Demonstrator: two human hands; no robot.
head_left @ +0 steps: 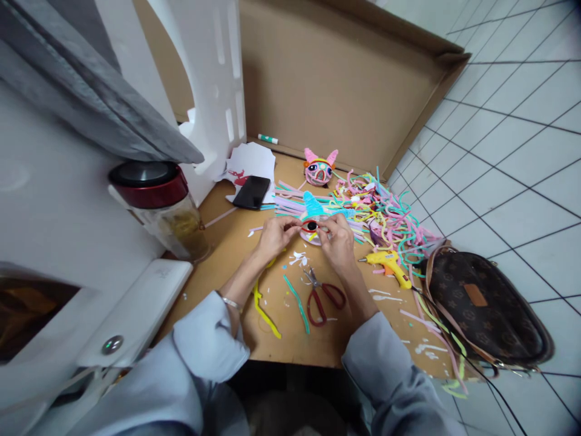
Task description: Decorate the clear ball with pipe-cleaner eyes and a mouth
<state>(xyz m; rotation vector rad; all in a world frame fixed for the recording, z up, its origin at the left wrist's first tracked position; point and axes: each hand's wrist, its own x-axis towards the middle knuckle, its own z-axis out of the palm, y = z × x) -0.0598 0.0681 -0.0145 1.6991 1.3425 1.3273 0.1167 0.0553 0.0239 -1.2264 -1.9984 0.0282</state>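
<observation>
Between my two hands is a pipe-cleaner animal head [310, 237], with a blue pointed ear [313, 204] and a dark eye ringed in red and white. My left hand [275, 236] pinches its left edge near the eye. On the opposite side, the closed fingers of my right hand [337, 239] press at the eye's right edge. The fingers and the work hide part of each other. Yellow pipe cleaner [263, 312] trails below my left hand. Red-handled scissors [323, 297] lie on the table in front of me, beside a teal pipe cleaner [297, 306].
A yellow glue gun [389, 266] and a brown handbag [485, 309] lie at right, near tangled pipe cleaners [385, 212]. A similar pink-eared head [319, 171] stands behind. At left are a black phone [252, 192] and a lidded jar [172, 224]. A cardboard panel [327, 91] closes the back.
</observation>
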